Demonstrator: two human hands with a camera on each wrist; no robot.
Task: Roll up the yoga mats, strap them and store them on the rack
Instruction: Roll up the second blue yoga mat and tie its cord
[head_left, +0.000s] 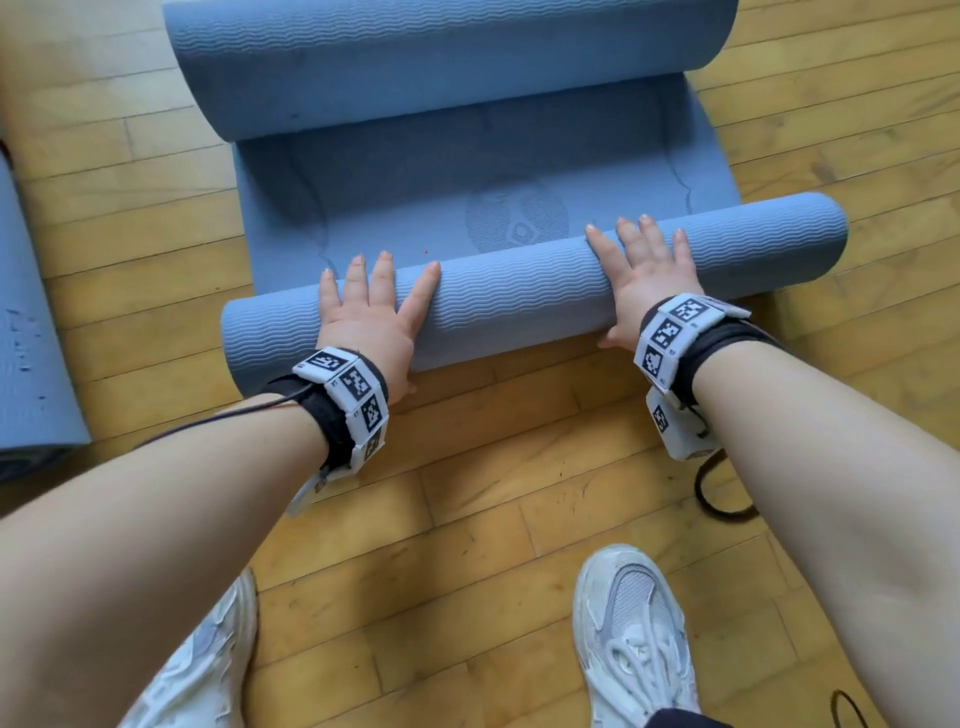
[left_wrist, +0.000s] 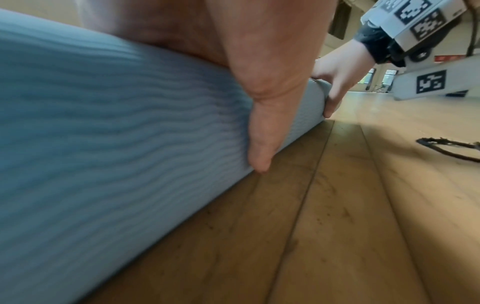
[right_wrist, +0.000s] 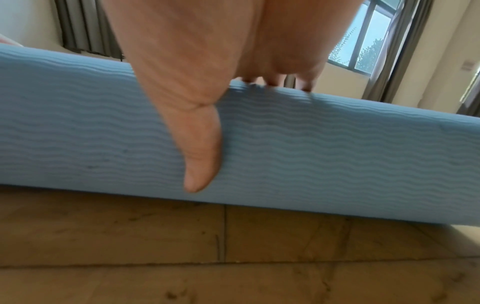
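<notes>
Two white shoes (head_left: 636, 639) stand on the wooden floor (head_left: 467, 493) nearest the viewer. Beyond them, the left hand (head_left: 371, 317) and right hand (head_left: 641, 270) press flat, fingers spread, on the rolled near end of a blue mat (head_left: 519, 291); thumbs hang down its near side. A circular emblem (head_left: 514, 223) marks the flat stretch; no lettering is legible. Only the right wrist view shows a window (right_wrist: 371, 39).

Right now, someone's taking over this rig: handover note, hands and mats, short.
Left hand and right hand: both flat, fingers straight, pressing on the near roll of the blue yoga mat.
Far end of that mat is curled too; a flat stretch lies between.
Another mat lies at left, a dark cord on the floor at right.
Done: rolling started.
Left: finish rolling, strap, rack. No rack in view.
</notes>
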